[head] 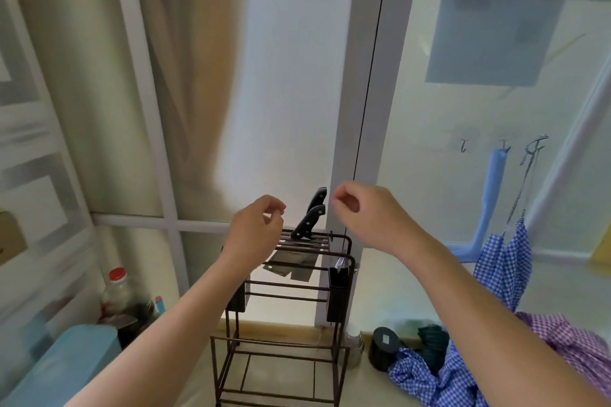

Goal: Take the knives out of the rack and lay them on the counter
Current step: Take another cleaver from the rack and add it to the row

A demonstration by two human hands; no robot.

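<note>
A dark brown wire rack [284, 337] stands on the counter in front of a frosted window. Two black-handled knives [310, 219] stick up from its top slots, and their wide blades [292, 266] hang below the top bars. My left hand [256, 228] hovers just left of the handles, fingers loosely curled and holding nothing. Just right of the handles and slightly higher is my right hand [360, 213], also loosely curled and empty. Neither hand touches a knife.
A bottle with a red cap [115, 294] and a light blue box [66, 367] sit at the left. A black cylinder [383, 352], a dark green scrubber [433, 350] and checked cloths [463, 373] lie at the right. A checked apron [506, 268] hangs from hooks.
</note>
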